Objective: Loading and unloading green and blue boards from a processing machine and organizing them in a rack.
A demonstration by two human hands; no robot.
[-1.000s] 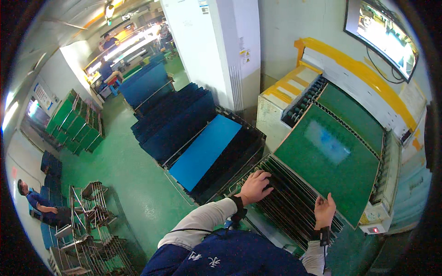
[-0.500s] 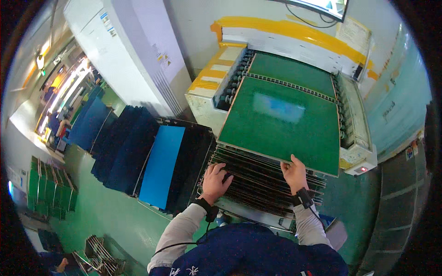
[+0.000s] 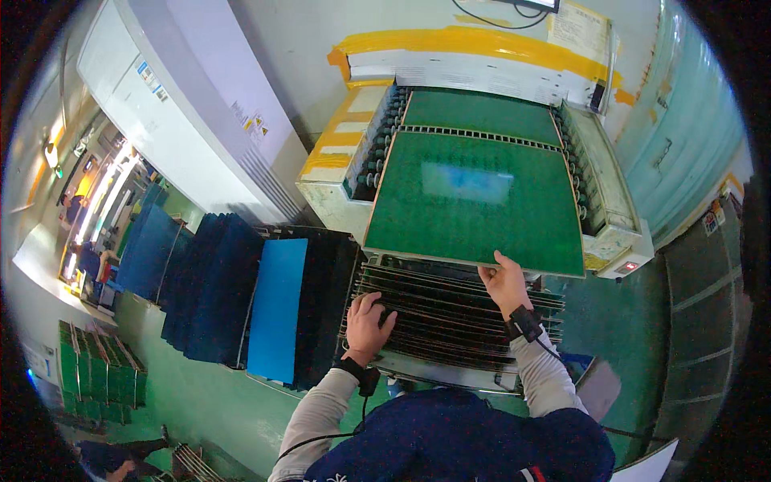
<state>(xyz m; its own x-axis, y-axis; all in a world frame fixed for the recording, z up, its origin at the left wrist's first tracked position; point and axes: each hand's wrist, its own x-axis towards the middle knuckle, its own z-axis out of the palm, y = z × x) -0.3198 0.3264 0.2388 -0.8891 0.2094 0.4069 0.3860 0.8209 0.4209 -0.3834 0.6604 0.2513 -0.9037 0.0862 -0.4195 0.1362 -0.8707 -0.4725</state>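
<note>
Green panel (image 3: 474, 197): large, flat, rectangular board; lies across the centre of the frame, its far edge over the roller conveyor, its near edge above the slotted rack.
Right hand (image 3: 504, 283): at the panel's near edge, right of centre; thumb on top, fingers under the edge; grip closed on the panel. A dark band sits on the wrist.
Left hand (image 3: 368, 325): lower centre of the frame, resting palm down on the upper edges of the racked boards; fingers slightly curled and together; it clasps nothing that can be made out. A dark band with a trailing cable sits on the wrist.
Slotted rack (image 3: 450, 321): directly below the panel, holding many thin boards on edge in close rows; both hands lie over it.
Roller conveyor (image 3: 377, 153): cream-and-yellow machine in the upper centre; dark rollers show along the panel's left and right sides; a second green board (image 3: 482, 108) lies on it beyond the first.
Blue sheet (image 3: 277, 309): bright blue, lying on a black stack just left of the rack.
Dark blue stacks (image 3: 205, 289): further left, ranged on the green floor (image 3: 201, 402).
White cabinet (image 3: 185, 112): tall unit in the upper left of the frame.
Green crates (image 3: 96, 377): stacked at the lower left, well apart from the hands.
</note>
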